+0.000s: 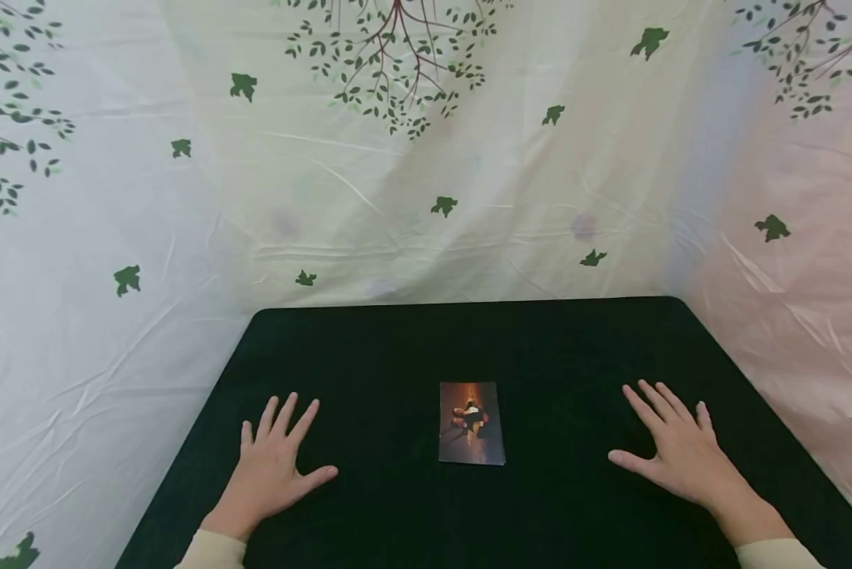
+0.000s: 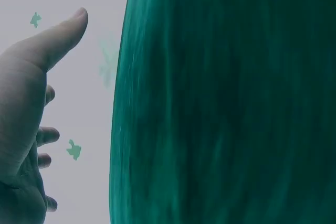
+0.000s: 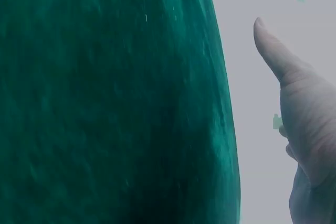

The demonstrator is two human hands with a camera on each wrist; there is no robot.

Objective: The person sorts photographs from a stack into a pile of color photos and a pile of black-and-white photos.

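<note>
A small stack of picture cards [image 1: 472,423] lies near the middle of the dark green table, its top face showing a figure against a brown and orange glow. To its left, my left hand [image 1: 273,466] is spread palm down with the thumb pointing toward the cards. My right hand [image 1: 675,450] is spread in the same way on the other side, farther from the cards. Neither hand touches them or holds anything. In the left wrist view the thumb [image 2: 58,38] stands out from the fingers, and the right wrist view shows the other thumb [image 3: 275,48] likewise extended.
The dark green table [image 1: 369,348] has rounded far corners. Behind it and at both sides hangs a pale cloth [image 1: 369,182] printed with branches and green leaves, close to the table's far edge.
</note>
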